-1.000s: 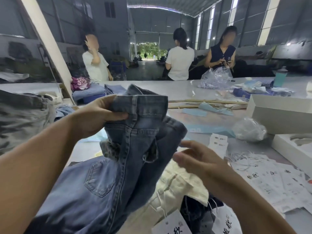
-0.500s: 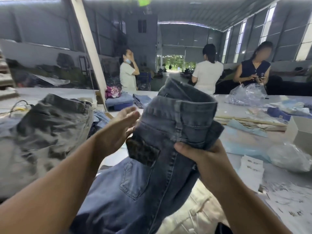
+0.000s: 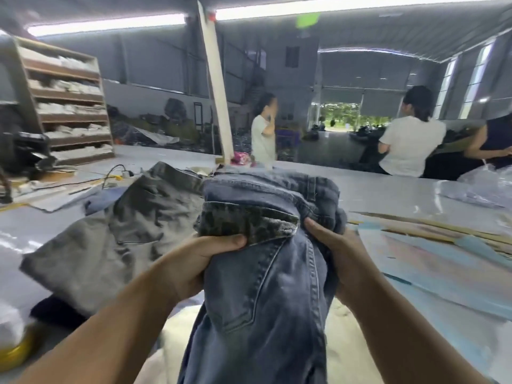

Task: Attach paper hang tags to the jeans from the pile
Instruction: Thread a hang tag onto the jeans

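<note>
Jeans held up over the tabletop, long axis running near-to-far: waistband end bunched at the top away from the camera, legs dropping toward the wearer. Blue washed denim, leopard-print patch at the waist, back pocket visible lower down. Left hand and right hand both grip the bunched waist, fingers curled into the fabric. Grey jeans lie just left; cream garment sits underneath.

I see a wide pale grey desk. Grey jeans lie on it at nine o'clock, pale blue sheets at three, clear plastic bags at two, cables at eleven.
</note>
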Demonstrator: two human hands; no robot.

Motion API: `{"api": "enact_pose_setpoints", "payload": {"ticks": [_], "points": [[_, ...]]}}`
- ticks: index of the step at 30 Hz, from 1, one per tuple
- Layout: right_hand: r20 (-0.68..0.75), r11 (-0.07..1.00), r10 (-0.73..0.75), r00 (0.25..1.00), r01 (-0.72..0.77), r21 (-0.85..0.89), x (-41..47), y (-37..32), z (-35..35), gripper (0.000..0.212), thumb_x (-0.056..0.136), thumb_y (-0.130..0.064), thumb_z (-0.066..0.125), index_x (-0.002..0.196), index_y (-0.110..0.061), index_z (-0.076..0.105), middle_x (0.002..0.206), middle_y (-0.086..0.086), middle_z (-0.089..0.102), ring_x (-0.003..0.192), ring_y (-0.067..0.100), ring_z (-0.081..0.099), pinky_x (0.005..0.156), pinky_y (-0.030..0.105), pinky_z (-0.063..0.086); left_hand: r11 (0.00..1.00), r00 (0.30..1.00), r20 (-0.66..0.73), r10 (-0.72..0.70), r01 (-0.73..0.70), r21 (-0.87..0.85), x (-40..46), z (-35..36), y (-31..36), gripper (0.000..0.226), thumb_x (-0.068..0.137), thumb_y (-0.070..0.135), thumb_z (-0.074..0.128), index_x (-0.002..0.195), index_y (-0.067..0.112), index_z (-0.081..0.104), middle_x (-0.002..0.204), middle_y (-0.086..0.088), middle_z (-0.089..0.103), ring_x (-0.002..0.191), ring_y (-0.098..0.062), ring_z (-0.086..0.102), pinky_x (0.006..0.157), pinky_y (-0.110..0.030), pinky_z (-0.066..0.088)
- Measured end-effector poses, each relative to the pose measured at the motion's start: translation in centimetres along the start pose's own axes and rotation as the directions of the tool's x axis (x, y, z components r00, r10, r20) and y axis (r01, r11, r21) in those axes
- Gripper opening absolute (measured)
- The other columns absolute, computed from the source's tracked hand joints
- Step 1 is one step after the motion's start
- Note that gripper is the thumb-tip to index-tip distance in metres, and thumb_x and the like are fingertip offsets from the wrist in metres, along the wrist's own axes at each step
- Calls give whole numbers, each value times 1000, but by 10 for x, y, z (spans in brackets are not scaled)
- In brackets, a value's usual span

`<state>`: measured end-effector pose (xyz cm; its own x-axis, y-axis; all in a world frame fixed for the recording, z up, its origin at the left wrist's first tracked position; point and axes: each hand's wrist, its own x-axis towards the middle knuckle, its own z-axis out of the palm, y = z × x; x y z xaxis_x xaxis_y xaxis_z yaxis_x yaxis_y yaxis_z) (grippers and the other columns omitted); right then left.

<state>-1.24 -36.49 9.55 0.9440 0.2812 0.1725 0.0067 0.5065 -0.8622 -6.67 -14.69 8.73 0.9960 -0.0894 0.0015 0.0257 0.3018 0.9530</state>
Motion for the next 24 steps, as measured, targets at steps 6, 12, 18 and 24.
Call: {"api": "enact_pose_setpoints", "payload": {"ticks": [6,12,18,24], "points": [[286,988,140,948,-152,21,57,38,55,70,80,-13,75,142,-18,44,128,24,62,111,45,63,94,60,50,908,948,-171,267,-188,375,-5,-48,68,45,53,10,90,96,16,79,101,-11,76,91,-28,74,72,-34,59],[192,990,-67,979,42,132,141,82,119,75,70,6,75,135,-17,45,113,17,71,96,36,71,74,43,59,695,888,-252,384,-98,713,25,-119,146,63,34,43,93,94,35,77,97,5,77,91,-19,74,87,-39,55],[-60,805,113,992,-127,-580,233,170,153,91,88,-37,72,151,-14,11,154,12,34,129,28,47,105,38,41,420,666,-604,438,442,793,109,-237,105,96,60,58,87,139,25,44,135,-5,58,122,-29,55,100,-43,47],[-46,521,251,967,-175,-835,248,249,158,105,89,-59,56,155,-19,-17,164,12,-6,147,39,14,115,45,22,30,597,-672,439,737,675,133,-298,-8,112,71,92,29,152,15,19,151,-12,39,137,-33,37,110,-48,29]]}}
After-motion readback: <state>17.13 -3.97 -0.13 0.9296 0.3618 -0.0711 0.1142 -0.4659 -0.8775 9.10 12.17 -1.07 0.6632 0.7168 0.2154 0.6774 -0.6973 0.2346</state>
